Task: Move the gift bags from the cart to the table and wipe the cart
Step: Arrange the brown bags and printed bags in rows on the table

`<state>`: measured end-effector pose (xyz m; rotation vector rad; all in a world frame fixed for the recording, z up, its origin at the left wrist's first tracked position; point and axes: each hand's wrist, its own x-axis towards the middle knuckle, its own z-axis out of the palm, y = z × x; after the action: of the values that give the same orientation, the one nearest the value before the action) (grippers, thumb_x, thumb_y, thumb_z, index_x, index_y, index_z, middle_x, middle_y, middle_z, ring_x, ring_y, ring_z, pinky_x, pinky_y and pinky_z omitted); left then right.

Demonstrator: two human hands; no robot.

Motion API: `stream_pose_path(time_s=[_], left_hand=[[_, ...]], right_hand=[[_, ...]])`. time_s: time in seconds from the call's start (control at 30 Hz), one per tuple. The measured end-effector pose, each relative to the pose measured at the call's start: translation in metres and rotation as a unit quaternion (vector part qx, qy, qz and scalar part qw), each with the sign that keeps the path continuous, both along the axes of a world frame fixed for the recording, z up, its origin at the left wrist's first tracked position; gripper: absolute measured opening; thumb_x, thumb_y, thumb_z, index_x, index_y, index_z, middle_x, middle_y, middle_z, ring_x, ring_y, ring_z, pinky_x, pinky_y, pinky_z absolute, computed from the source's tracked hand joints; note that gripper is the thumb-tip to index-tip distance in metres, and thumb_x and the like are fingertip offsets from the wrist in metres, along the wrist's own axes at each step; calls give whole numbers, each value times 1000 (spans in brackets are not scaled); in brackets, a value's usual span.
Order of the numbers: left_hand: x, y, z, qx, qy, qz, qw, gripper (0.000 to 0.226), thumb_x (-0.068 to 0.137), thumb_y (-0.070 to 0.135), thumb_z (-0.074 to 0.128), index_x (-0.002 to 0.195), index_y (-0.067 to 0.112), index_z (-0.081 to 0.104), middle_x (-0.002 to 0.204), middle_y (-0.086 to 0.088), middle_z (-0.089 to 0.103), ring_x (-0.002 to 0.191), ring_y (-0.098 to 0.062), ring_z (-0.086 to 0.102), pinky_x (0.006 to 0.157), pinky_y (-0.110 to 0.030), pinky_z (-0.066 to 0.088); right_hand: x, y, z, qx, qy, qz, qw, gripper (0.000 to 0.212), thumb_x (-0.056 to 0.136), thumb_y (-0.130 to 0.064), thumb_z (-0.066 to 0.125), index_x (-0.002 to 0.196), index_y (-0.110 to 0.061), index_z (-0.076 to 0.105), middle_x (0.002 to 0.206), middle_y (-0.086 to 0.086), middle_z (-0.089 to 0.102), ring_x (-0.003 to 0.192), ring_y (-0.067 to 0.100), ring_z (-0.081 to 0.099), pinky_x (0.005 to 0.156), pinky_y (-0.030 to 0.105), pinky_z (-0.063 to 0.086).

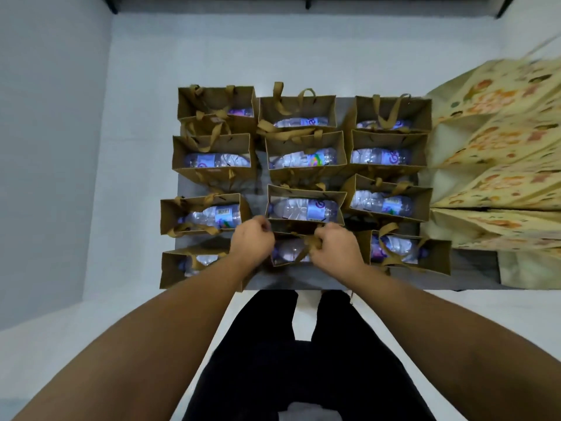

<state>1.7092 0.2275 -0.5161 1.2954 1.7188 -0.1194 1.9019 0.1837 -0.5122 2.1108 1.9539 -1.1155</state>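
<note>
Both our hands are curled in at the nearest middle gift bag (291,253), just below the centre of the frame. Our right hand (337,249) has its fingers clamped round the brown ribbon handle (311,243). Our left hand (252,241) is fisted at the bag's left edge, but we honestly can't tell whether it's got anything in it.

Stuff crowding the grip: another brown bag (306,205) sits touching right behind ours, one more (194,265) is just beside it on the left, and another (406,252) is close on the right. The whole grey cart top (473,265) is packed with these in three rough columns running up to mid-frame. A heap of yellow patterned bags (498,165) leans in along the right edge of the frame.

Our bag sits at the cart's near edge, directly under and between our hands. It's plain kraft-brown paper, open at the top, with a clear water bottle (290,249) with a purple label lying flat inside, same as all its neighbours.
</note>
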Motion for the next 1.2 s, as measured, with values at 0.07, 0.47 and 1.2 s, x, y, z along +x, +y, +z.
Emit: stream_pose_path(time_s=[0.07,0.47,1.2], left_hand=[[5,15,12,17,2,-6,1000,22,93,14,54,106,22,69,113,-9,70,111,-30,60,95,-35,49],[29,66,55,89,-32,-59,994,17,99,21,57,111,21,69,107,-3,66,101,-20,62,93,-40,55],[91,136,51,101,27,-31,994,18,101,29,55,107,17,67,93,-3,65,79,-16,58,65,-28,44]], right_hand=[[6,-6,13,12,-16,-17,1000,22,82,-32,63,78,-13,71,85,2,50,89,32,61,71,29,42],[12,36,118,69,116,-138,981,35,79,-3,69,52,-15,49,55,5,51,58,15,51,57,33,46],[111,143,138,179,153,-236,943,30,60,6,60,46,-9,39,48,0,30,52,14,30,52,27,25]])
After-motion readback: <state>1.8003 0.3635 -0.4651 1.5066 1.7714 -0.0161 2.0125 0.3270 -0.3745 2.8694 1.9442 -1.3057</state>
